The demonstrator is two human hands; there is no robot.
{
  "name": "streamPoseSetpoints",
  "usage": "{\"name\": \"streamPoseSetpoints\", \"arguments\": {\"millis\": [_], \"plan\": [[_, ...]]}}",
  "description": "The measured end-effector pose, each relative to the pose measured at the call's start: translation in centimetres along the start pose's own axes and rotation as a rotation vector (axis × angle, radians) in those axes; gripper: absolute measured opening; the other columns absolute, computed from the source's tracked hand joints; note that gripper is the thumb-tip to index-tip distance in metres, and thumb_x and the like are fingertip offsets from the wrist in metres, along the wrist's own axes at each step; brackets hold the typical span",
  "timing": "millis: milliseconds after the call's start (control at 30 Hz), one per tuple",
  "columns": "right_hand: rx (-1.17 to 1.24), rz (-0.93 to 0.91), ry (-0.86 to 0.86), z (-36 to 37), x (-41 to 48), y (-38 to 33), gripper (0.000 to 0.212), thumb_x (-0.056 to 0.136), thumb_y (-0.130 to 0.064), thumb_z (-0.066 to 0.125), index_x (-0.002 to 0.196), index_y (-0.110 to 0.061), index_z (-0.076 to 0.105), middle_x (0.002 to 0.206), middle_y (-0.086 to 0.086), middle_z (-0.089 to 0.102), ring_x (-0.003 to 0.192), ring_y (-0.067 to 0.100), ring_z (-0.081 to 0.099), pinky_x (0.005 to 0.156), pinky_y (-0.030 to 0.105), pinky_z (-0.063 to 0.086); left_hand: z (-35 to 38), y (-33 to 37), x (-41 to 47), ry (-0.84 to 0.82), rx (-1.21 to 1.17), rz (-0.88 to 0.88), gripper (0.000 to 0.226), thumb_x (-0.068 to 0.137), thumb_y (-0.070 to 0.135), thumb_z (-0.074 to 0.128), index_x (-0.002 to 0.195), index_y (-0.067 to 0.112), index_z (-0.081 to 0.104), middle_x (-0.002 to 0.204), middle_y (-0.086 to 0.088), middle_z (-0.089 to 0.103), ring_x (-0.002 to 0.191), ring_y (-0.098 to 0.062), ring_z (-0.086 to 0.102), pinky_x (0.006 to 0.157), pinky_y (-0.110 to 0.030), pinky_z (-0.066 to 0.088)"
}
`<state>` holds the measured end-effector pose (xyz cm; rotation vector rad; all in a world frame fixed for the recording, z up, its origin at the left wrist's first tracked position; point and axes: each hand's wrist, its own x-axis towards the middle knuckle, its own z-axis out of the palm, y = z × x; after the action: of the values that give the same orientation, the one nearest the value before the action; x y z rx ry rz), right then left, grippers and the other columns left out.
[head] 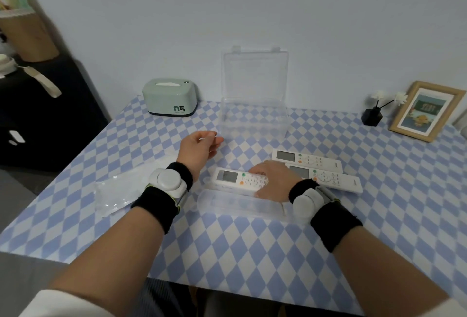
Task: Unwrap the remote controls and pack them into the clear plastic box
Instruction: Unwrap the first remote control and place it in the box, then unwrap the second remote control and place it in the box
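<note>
The clear plastic box (254, 119) stands at the back centre of the table, lid raised against the wall, with nothing visible inside. My right hand (274, 180) grips the right end of a white remote (232, 177) with a grey screen, just above a clear plastic wrapper (240, 204). Two more white remotes (309, 160) (328, 180) lie bare side by side behind my right hand. My left hand (199, 148) hovers open near the box's front left corner, holding nothing.
A crumpled clear wrapper (116, 194) lies left of my left wrist. A mint-green tissue box (169, 100) sits at the back left. A black vase with white flowers (372, 115) and a wooden picture frame (427, 112) stand at the back right. The table has a blue-white checked cloth (252, 253).
</note>
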<state>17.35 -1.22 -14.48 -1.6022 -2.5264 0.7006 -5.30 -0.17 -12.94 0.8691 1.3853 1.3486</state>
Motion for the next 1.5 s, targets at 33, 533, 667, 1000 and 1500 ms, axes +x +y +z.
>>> {"name": "streamPoseSetpoints", "arguments": {"millis": [33,533,667,1000,1500], "plan": [[-0.007,-0.009,-0.029,-0.3,0.0,0.1,0.058,0.076,-0.029,0.080,0.131,-0.026,0.060,0.122,-0.002,0.061,0.113,0.018,0.056,0.087,0.023,0.037,-0.1,-0.3,-0.1,-0.016,0.043,0.001,0.013,0.104,0.019,0.059,0.103,0.013,0.070,0.097,-0.004,0.080,0.098,-0.019,0.072,0.096,-0.034,0.057],[0.055,0.009,0.049,-1.5,-2.4,2.1,0.054,0.077,-0.047,0.081,0.123,-0.027,0.065,0.111,-0.012,0.061,0.102,0.007,0.056,0.085,0.020,0.039,1.4,-2.1,-0.8,-0.137,0.266,0.014,0.018,0.103,0.017,0.061,0.107,0.004,0.072,0.099,-0.005,0.079,0.093,-0.016,0.068,0.094,-0.035,0.057],[0.104,0.051,0.195,-3.1,-3.4,2.8,0.026,0.080,-0.049,0.078,0.094,-0.028,0.072,0.089,-0.013,0.069,0.081,0.002,0.063,0.075,0.019,0.047,1.6,-2.0,-1.2,-0.169,0.366,0.046,0.016,0.102,0.019,0.063,0.103,0.007,0.073,0.106,-0.009,0.079,0.094,-0.017,0.068,0.098,-0.040,0.056],[-0.132,-0.126,-0.009,2.2,-4.3,-2.4,0.046,0.075,-0.057,0.076,0.104,-0.022,0.069,0.096,-0.005,0.067,0.089,0.015,0.061,0.076,0.027,0.043,0.1,-1.7,-3.5,-0.136,0.462,0.086,0.013,0.100,0.020,0.065,0.092,0.015,0.074,0.106,-0.009,0.078,0.091,-0.017,0.067,0.092,-0.038,0.056],[0.533,-0.037,0.384,-2.2,-6.5,-2.7,0.030,0.098,-0.033,0.061,0.079,-0.012,0.052,0.060,-0.004,0.046,0.051,0.005,0.038,0.054,0.019,0.034,2.2,0.9,-6.1,0.012,0.311,0.017,0.086,0.087,0.071,0.062,0.149,0.014,0.042,0.129,0.001,0.059,0.114,-0.021,0.060,0.100,-0.036,0.047]]}}
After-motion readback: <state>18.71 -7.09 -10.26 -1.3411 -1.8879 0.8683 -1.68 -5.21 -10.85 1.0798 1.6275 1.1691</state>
